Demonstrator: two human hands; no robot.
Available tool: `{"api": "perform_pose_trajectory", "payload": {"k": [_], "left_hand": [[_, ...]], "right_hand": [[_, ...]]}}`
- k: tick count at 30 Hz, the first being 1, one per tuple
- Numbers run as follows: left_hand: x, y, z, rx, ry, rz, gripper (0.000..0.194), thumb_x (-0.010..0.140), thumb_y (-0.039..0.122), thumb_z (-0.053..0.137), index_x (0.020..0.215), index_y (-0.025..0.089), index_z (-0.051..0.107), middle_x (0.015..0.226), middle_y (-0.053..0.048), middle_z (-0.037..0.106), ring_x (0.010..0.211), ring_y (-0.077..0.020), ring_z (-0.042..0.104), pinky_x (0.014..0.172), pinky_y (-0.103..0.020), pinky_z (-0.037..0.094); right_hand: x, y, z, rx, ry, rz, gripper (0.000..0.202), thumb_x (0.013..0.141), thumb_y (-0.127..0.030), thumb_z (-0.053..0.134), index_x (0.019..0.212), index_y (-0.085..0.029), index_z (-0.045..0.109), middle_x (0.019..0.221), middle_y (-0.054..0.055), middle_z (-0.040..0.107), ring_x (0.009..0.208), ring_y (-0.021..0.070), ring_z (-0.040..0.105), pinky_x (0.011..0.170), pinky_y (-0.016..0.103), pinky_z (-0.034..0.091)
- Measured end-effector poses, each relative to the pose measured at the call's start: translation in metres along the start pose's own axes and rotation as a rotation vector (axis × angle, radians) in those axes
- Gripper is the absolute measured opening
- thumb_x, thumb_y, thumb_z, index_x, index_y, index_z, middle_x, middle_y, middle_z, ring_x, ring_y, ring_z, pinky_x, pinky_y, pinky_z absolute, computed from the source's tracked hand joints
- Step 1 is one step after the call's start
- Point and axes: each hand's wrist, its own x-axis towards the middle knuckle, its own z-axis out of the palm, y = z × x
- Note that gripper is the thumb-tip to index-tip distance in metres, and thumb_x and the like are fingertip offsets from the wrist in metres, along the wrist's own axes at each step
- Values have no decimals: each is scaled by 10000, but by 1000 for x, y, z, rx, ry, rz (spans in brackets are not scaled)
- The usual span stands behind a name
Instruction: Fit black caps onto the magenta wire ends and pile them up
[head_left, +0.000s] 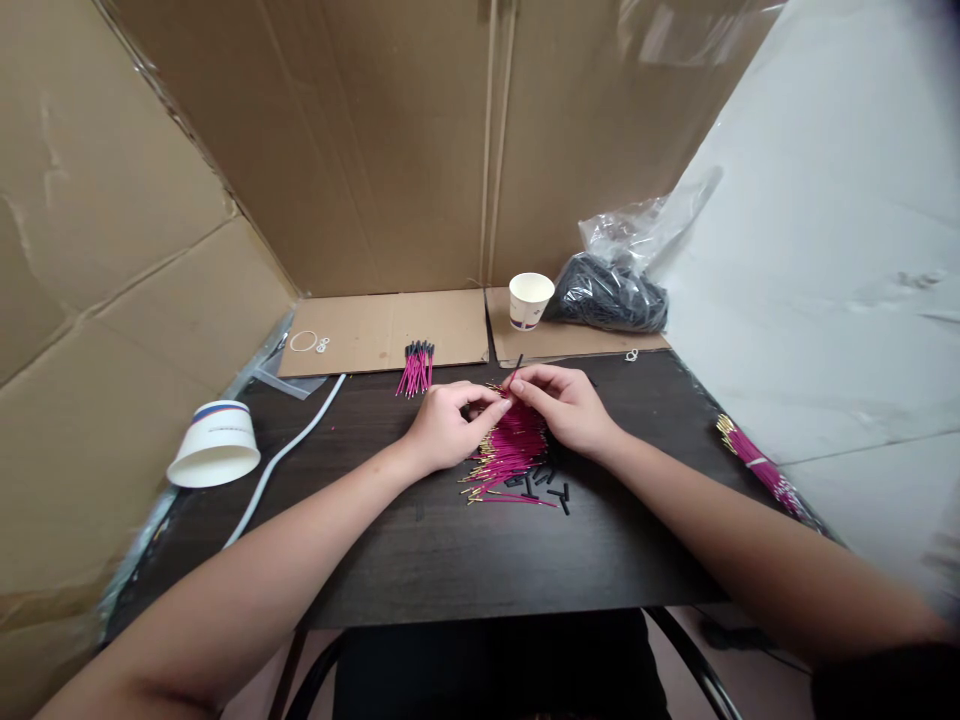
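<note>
Both forearms point(322, 535) are extended over a dark table point(420, 580). One black-tipped wire point(518, 365) is pinched in the right hand point(568, 402); the left hand point(451, 425) is held beside it, grip cannot be told. Pink wires point(516, 445) are heaped beneath both hands, black tubes point(566, 492) scattered nearer the body, black-capped wires point(417, 370) laid beyond the left.

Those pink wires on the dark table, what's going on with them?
A person is working over a pile of pink wires. The right hand pinches a thin black-tipped piece, the left hand close beside it. Short black tubes lie at the pile's near edge. A smaller group of black-ended wires lies farther back, across the cardboard sheet's edge.
</note>
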Motion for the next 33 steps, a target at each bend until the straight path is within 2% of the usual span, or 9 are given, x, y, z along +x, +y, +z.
{"api": "perform_pose_trajectory", "payload": {"k": [3, 5, 7, 9, 12, 15, 20, 27, 33], "left_hand": [[1, 1, -3, 28, 16, -11, 257, 1025, 392, 750, 901, 184, 836, 771, -26, 757, 630, -143, 595, 626, -306, 449], [4, 1, -9, 114, 94, -23, 277, 1022, 380, 723, 839, 181, 786, 685, -9, 691, 576, -133, 523, 603, -305, 412], [9, -1, -17, 254, 192, -47, 281, 1007, 350, 695, 781, 183, 710, 649, -4, 648, 563, -135, 503, 617, -313, 401], [14, -5, -28, 424, 240, -110, 281, 974, 310, 681, 726, 193, 619, 651, -16, 640, 585, -156, 535, 643, -329, 397], [21, -10, -44, 689, 198, -289, 286, 928, 287, 692, 689, 212, 555, 681, -49, 656, 640, -215, 576, 657, -359, 371], [25, -13, -52, 805, 147, -382, 288, 926, 288, 687, 687, 220, 542, 711, -80, 678, 684, -261, 619, 668, -377, 395], [26, -12, -53, 842, 107, -388, 253, 918, 279, 681, 703, 214, 564, 751, -102, 703, 726, -282, 660, 691, -385, 453], [25, -10, -54, 874, 31, -402, 187, 889, 257, 683, 727, 211, 602, 776, -113, 719, 749, -306, 676, 688, -399, 466], [25, -12, -54, 904, 42, -385, 154, 865, 261, 688, 734, 206, 630, 761, -118, 724, 734, -305, 673, 667, -400, 461]], "right_hand": [[0, 2, -1, -69, 8, -9, 388, 982, -571, 783, 1017, -188, 837, 963, 81, 821, 859, 215, 726, 815, 364, 579], [0, 3, -2, -173, 39, -35, 346, 1005, -522, 748, 1034, -188, 837, 936, 73, 814, 813, 208, 709, 758, 357, 552], [-1, 4, -4, -339, 75, -118, 264, 1023, -436, 721, 1020, -196, 829, 929, 64, 808, 799, 203, 691, 749, 362, 525], [-1, 4, -5, -485, 89, -228, 190, 1033, -352, 698, 983, -205, 807, 931, 58, 802, 822, 204, 683, 778, 369, 516], [-2, 4, -7, -558, 71, -305, 131, 1032, -287, 685, 959, -218, 769, 931, 59, 795, 849, 215, 681, 800, 378, 522], [-1, 5, -8, -579, 57, -301, 97, 1018, -267, 684, 961, -224, 749, 928, 62, 793, 848, 228, 678, 805, 391, 526], [0, 7, -10, -612, 37, -292, 90, 1008, -257, 674, 956, -223, 740, 939, 63, 794, 855, 231, 677, 812, 392, 522], [0, 9, -11, -626, 20, -299, 71, 992, -230, 686, 949, -219, 741, 912, 54, 787, 832, 220, 668, 790, 373, 504], [1, 9, -11, -644, 15, -320, 85, 999, -234, 674, 951, -214, 741, 890, 52, 774, 810, 215, 654, 779, 373, 490]]}}
